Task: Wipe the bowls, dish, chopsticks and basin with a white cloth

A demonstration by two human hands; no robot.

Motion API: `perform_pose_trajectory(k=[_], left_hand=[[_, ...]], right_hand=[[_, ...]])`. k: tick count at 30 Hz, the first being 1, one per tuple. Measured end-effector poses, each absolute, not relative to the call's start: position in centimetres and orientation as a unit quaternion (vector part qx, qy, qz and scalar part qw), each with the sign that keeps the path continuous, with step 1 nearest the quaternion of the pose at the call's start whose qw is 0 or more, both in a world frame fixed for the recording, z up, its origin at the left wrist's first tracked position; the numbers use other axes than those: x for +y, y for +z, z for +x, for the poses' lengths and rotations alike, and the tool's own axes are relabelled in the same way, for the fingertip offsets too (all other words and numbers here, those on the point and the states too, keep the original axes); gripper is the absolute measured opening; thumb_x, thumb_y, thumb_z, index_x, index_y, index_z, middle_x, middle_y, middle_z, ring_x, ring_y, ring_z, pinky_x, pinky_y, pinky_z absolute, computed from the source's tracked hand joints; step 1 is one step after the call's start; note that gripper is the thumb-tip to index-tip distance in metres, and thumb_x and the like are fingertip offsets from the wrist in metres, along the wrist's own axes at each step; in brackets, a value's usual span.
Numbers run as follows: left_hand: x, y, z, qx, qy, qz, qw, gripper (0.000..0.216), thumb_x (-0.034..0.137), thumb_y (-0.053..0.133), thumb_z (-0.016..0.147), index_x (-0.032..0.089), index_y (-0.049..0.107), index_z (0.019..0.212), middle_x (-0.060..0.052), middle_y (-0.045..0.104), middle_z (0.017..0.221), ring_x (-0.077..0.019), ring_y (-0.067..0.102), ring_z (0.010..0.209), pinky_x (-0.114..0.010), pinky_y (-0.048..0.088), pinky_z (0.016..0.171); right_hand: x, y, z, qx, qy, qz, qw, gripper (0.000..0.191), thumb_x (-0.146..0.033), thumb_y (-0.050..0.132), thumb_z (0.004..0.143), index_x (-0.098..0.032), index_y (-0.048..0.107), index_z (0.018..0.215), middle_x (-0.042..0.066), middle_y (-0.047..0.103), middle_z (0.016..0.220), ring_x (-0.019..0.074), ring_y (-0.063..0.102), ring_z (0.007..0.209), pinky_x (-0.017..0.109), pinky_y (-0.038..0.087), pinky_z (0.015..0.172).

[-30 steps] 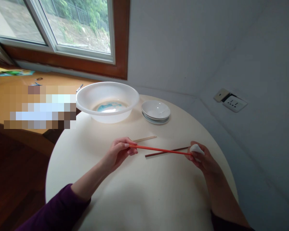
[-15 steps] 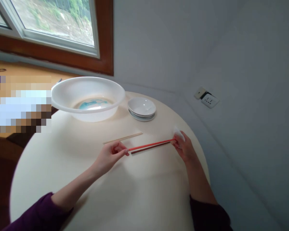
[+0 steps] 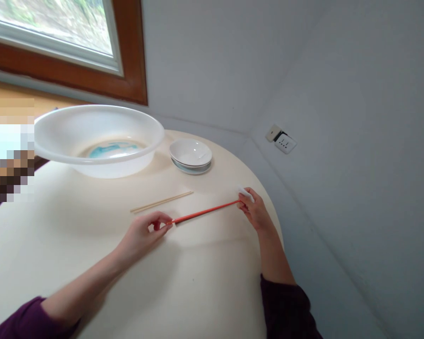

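My left hand [image 3: 143, 234] pinches the near end of a red chopstick [image 3: 205, 212] just above the round cream table [image 3: 198, 282]. My right hand [image 3: 255, 210] is closed on a small white wad, perhaps tissue [image 3: 245, 192], at the chopstick's far end. A dark brown chopstick lies almost hidden right beneath the red one. A pale wooden pair of chopsticks [image 3: 161, 201] rests on the table a little beyond my left hand.
A large translucent white basin [image 3: 99, 139] with a blue mark inside stands at the back left. Stacked small white dishes [image 3: 191, 155] sit to its right. The table edge curves close to the grey wall with a socket [image 3: 281, 140]. A window is above the basin.
The view has swung right and down. Both hands have lowered the red chopstick onto the dark one, so the two now line up. The right hand keeps the white wad.
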State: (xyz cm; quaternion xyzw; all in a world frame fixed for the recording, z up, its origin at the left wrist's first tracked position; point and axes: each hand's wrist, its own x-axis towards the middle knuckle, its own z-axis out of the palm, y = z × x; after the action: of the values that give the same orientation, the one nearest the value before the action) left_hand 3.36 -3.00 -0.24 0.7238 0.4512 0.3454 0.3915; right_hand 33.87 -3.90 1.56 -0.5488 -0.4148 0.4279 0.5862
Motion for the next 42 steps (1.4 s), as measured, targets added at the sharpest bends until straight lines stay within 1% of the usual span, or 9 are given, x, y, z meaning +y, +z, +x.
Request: perform_pose_trajectory(k=[7, 15, 21, 25, 34, 42], left_hand=[[-3.2, -0.1, 3.6, 0.464, 0.328, 0.736, 0.368, 0.018, 0.035, 0.055, 0.074, 0.019, 0.065, 0.076, 0.0, 0.062, 0.068, -0.0101, 0.044, 0.055, -0.022, 0.037, 0.054], [-3.2, -0.4, 3.6, 0.473, 0.303, 0.755, 0.339, 0.016, 0.031, 0.054, 0.074, 0.018, 0.063, 0.07, 0.003, 0.052, 0.056, -0.0093, 0.04, 0.053, -0.021, 0.033, 0.051], [-3.2, -0.4, 3.7, 0.459, 0.289, 0.773, 0.33, 0.016, 0.03, 0.054, 0.073, 0.018, 0.061, 0.066, 0.002, 0.053, 0.058, -0.0091, 0.04, 0.053, -0.021, 0.034, 0.052], [-3.2, -0.8, 3.9, 0.451, 0.289, 0.778, 0.328, 0.013, 0.029, 0.055, 0.073, 0.018, 0.061, 0.067, 0.002, 0.053, 0.06, -0.009, 0.041, 0.053, -0.021, 0.034, 0.052], [-3.0, -1.8, 3.9, 0.448, 0.286, 0.785, 0.32, 0.013, 0.028, 0.056, 0.073, 0.018, 0.061, 0.068, 0.002, 0.053, 0.061, -0.0088, 0.041, 0.052, -0.02, 0.034, 0.052], [-2.9, -1.7, 3.9, 0.444, 0.282, 0.788, 0.319, 0.012, 0.025, 0.054, 0.074, 0.018, 0.062, 0.068, 0.002, 0.055, 0.062, -0.0094, 0.043, 0.054, -0.021, 0.035, 0.053]], right_hand=[[-3.8, 1.4, 34.1, -0.421, 0.436, -0.525, 0.598, 0.027, -0.031, 0.07, 0.065, -0.02, 0.046, 0.063, -0.007, 0.036, 0.057, 0.0051, 0.031, 0.048, 0.021, 0.024, 0.045], [-3.8, 1.3, 34.4, -0.434, 0.43, -0.54, 0.579, 0.028, -0.033, 0.069, 0.065, -0.02, 0.044, 0.062, -0.007, 0.036, 0.057, 0.0057, 0.031, 0.048, 0.022, 0.023, 0.045], [-3.9, 1.2, 34.8, -0.444, 0.43, -0.545, 0.567, 0.027, -0.033, 0.068, 0.066, -0.021, 0.044, 0.063, -0.007, 0.037, 0.057, 0.0061, 0.033, 0.049, 0.022, 0.024, 0.046], [-4.0, 1.2, 35.0, -0.452, 0.428, -0.548, 0.558, 0.026, -0.032, 0.067, 0.067, -0.02, 0.044, 0.064, -0.007, 0.038, 0.057, 0.0059, 0.033, 0.049, 0.022, 0.024, 0.047], [-3.7, 0.7, 35.5, -0.463, 0.424, -0.563, 0.538, 0.026, -0.033, 0.065, 0.067, -0.02, 0.043, 0.063, -0.007, 0.035, 0.057, 0.0056, 0.031, 0.047, 0.023, 0.019, 0.044], [-3.6, 0.4, 35.9, -0.463, 0.423, -0.569, 0.532, 0.026, -0.034, 0.065, 0.067, -0.02, 0.044, 0.064, -0.007, 0.036, 0.057, 0.0052, 0.033, 0.047, 0.022, 0.02, 0.044]])
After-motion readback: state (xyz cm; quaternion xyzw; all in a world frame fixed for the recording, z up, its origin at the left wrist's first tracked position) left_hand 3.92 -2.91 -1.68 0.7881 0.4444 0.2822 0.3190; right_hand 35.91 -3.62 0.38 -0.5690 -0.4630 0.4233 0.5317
